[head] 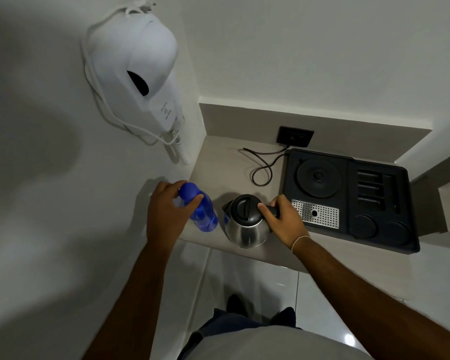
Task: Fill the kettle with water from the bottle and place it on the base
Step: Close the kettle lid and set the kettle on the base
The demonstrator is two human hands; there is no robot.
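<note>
A steel kettle (246,228) with a black lid, closed, stands on the beige counter (213,165) near its front edge. My right hand (283,220) grips the kettle's black handle, thumb near the lid. A blue plastic bottle (204,214) with a blue cap stands just left of the kettle. My left hand (168,211) is wrapped around its cap and neck. The round black kettle base (318,176) sits in a black tray (405,229) to the right, with nothing on it.
A black cord (264,167) loops from the tray to a wall socket (295,136). The tray also has a perforated metal drip plate (317,213). A white wall-mounted hair dryer (143,81) hangs on the left wall. Tiled floor lies below the counter edge.
</note>
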